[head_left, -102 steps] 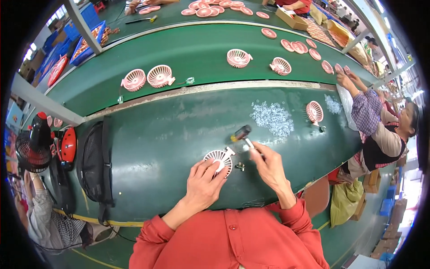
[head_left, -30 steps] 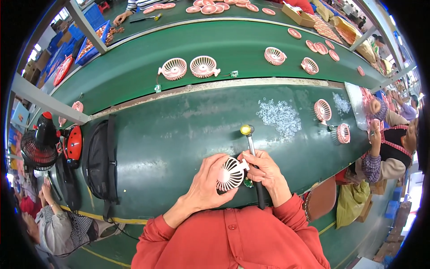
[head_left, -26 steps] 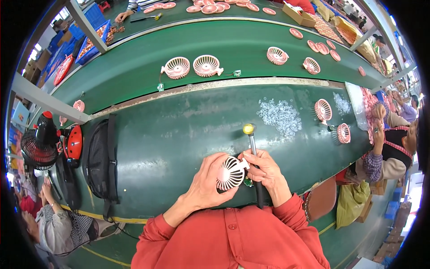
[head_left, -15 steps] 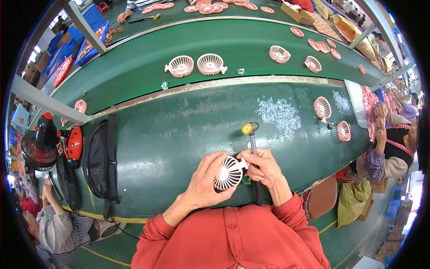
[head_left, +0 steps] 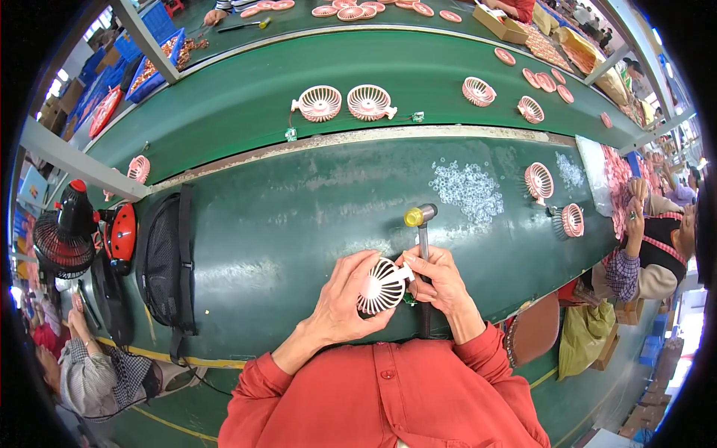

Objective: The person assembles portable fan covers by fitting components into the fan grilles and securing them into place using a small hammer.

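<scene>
My left hand (head_left: 337, 300) is closed around a round, slatted small fan housing (head_left: 382, 287), white to pale pink, held above the near edge of the green table. My right hand (head_left: 439, 282) pinches at the housing's short neck, where a small green circuit board (head_left: 408, 299) hangs just below the fingers. Behind the right hand runs the handle of a mallet (head_left: 423, 237) with a yellow-tipped head; I cannot tell whether that hand also grips it or the mallet lies on the table.
Clear small rings (head_left: 466, 191) lie heaped beyond the mallet. Two pink fan housings (head_left: 538, 183) stand to the right. A black bag (head_left: 166, 265) lies at left. Across the far side runs a green conveyor belt (head_left: 246, 123) carrying fan parts. Co-workers sit at both sides.
The fan housings on the conveyor have shifted to the right. My hands keep nearly the same hold on the small fan housing, and the mallet has hardly moved.
</scene>
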